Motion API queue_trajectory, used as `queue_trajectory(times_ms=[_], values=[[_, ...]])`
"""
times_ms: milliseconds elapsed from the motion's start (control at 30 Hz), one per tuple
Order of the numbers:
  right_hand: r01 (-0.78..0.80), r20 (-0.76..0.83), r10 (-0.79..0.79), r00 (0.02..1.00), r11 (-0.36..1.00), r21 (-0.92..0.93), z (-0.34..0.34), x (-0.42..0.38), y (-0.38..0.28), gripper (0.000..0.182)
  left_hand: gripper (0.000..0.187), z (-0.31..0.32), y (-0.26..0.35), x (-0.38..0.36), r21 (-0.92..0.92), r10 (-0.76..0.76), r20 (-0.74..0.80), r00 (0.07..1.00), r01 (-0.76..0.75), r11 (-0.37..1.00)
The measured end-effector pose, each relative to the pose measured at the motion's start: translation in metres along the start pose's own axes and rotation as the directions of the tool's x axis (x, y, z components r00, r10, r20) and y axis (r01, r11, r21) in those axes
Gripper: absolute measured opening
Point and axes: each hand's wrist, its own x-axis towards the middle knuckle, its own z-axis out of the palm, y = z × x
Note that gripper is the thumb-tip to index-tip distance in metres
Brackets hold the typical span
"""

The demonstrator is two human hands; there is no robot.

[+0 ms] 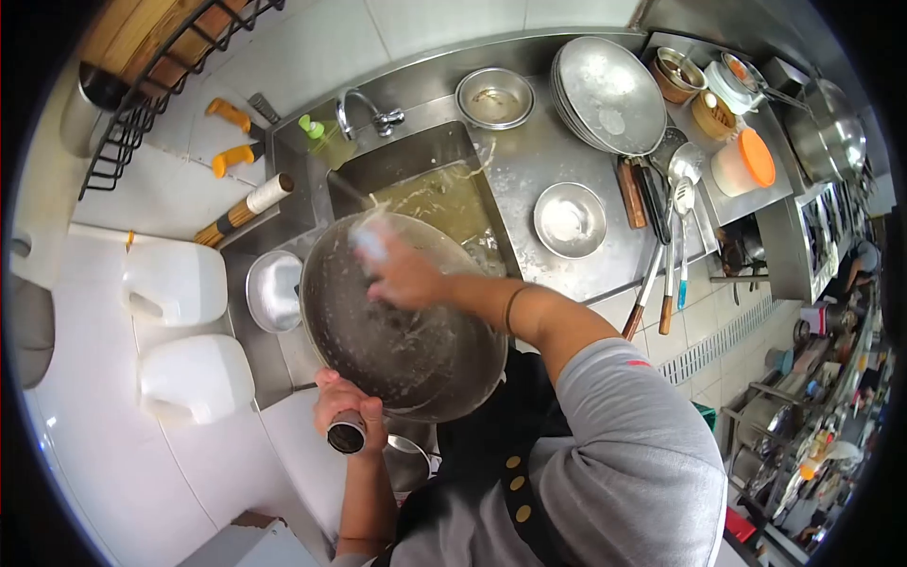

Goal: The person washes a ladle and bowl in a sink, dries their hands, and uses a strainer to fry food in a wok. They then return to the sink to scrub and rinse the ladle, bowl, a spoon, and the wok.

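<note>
A large dark wok (pixel 416 359) is tilted over the front of the sink, its inside wet and speckled with suds. My left hand (pixel 345 406) is wrapped round the wok handle (pixel 347 435), which points back toward me. Inside the wok, near its far left wall, my right hand (pixel 406 269) is closed on a pale bluish sponge (pixel 371 241). Motion smears the fingers and the sponge, so its exact kind is hard to make out. Behind the wok, the metal sink basin (pixel 402 146) holds cloudy yellowish water.
A faucet (pixel 364 118) and a green soap bottle (pixel 326 142) stand behind the basin. To the right are stacked woks (pixel 609 94), a metal bowl (pixel 570 219) and long-handled ladles (pixel 685 165). At left sit a bamboo brush (pixel 246 208), another bowl (pixel 274 291) and white jugs (pixel 175 281).
</note>
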Motion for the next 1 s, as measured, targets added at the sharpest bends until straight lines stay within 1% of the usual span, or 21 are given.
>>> queue_trajectory(times_ms=[67,100,200,233,267,300,333,367,400,433,500,567,600,667,700,733,833,867,900,933,1000], values=[[0.48,-0.154,-0.458,0.876,0.859,0.177,0.025,-0.011,-0.049,0.071,0.036,-0.001,-0.002,-0.01,0.006,-0.026,0.007,1.0,0.026,1.0],[0.487,-0.156,-0.464,0.872,0.856,0.172,0.027,-0.012,-0.048,0.071,0.033,-0.004,-0.005,-0.016,-0.043,-0.07,0.006,0.998,0.07,0.997],[0.434,0.042,-0.433,0.9,0.901,-0.012,0.038,-0.014,-0.028,0.07,0.03,-0.009,0.001,-0.027,-0.128,-0.172,-0.022,0.985,0.168,0.977],[0.123,-0.168,-0.146,0.975,0.983,-0.139,0.042,-0.007,-0.019,0.071,0.029,-0.009,0.003,-0.028,-0.169,-0.227,-0.038,0.973,0.218,0.961],[-0.219,-0.398,0.131,0.908,0.958,-0.183,0.054,-0.001,-0.005,0.072,0.029,-0.009,0.003,-0.031,-0.163,-0.221,-0.045,0.974,0.211,0.964],[-0.022,-0.186,-0.003,0.982,0.991,-0.128,0.087,-0.007,0.007,0.069,0.028,-0.009,0.003,-0.033,-0.157,-0.222,-0.034,0.975,0.214,0.964],[-0.014,-0.186,-0.009,0.983,0.992,-0.123,0.085,-0.013,-0.017,0.069,0.027,-0.008,0.004,-0.034,-0.151,-0.226,-0.024,0.974,0.22,0.964],[0.237,-0.087,-0.237,0.968,0.971,-0.003,0.084,-0.024,-0.042,0.069,0.026,-0.006,0.008,-0.036,-0.169,-0.262,-0.048,0.964,0.25,0.953],[0.459,-0.016,-0.461,0.887,0.878,0.138,0.075,-0.031,-0.062,0.07,0.026,-0.008,0.009,-0.037,-0.162,-0.266,-0.057,0.962,0.254,0.954],[0.464,0.029,-0.467,0.884,0.882,0.078,0.056,-0.021,-0.057,0.074,0.026,-0.011,0.009,-0.04,-0.124,-0.253,-0.029,0.967,0.248,0.961],[0.107,0.118,-0.09,0.989,0.984,-0.142,0.051,-0.012,0.0,0.077,0.025,-0.018,0.013,-0.051,-0.074,-0.25,-0.01,0.968,0.249,0.966],[-0.112,0.028,0.153,0.988,0.826,-0.552,0.031,-0.026,0.021,0.074,0.022,-0.031,0.013,-0.066,-0.067,-0.268,0.001,0.963,0.268,0.961],[-0.118,-0.016,0.133,0.991,0.807,-0.578,0.031,-0.037,0.033,0.072,0.022,-0.034,0.019,-0.073,-0.047,-0.28,-0.012,0.96,0.279,0.959],[-0.113,-0.05,0.104,0.993,0.79,-0.602,0.04,-0.042,0.032,0.069,0.025,-0.024,0.029,-0.086,-0.098,-0.431,-0.215,0.876,0.42,0.902],[-0.159,-0.081,0.137,0.987,0.798,-0.581,0.042,-0.042,0.023,0.069,0.022,-0.025,0.03,-0.098,-0.102,-0.51,-0.308,0.803,0.505,0.857],[-0.207,-0.112,0.174,0.978,0.804,-0.557,0.047,-0.043,0.016,0.069,0.022,-0.026,0.029,-0.107,-0.094,-0.512,-0.322,0.797,0.511,0.855],[0.029,0.222,0.024,0.975,0.972,-0.233,0.091,-0.021,-0.02,0.071,0.022,-0.028,0.028,-0.109,-0.175,-0.551,-0.46,0.696,0.538,0.825],[0.115,0.353,-0.087,0.932,0.991,-0.06,0.111,-0.02,-0.038,0.07,0.022,-0.036,0.024,-0.118,-0.237,-0.671,-0.369,0.643,0.633,0.737],[0.149,0.26,-0.187,0.947,0.976,0.158,0.143,-0.038,-0.061,0.072,0.022,-0.043,0.019,-0.125,-0.288,-0.772,-0.269,0.577,0.716,0.636],[0.195,0.15,-0.264,0.953,0.911,0.363,0.171,-0.06,-0.08,0.074,0.022,-0.045,0.012,-0.127,-0.291,-0.772,-0.281,0.571,0.716,0.635],[0.043,0.443,-0.316,0.839,0.851,0.524,0.115,-0.102,-0.119,0.071,0.022,-0.05,0.005,-0.134,-0.322,-0.704,-0.245,0.666,0.629,0.707]])
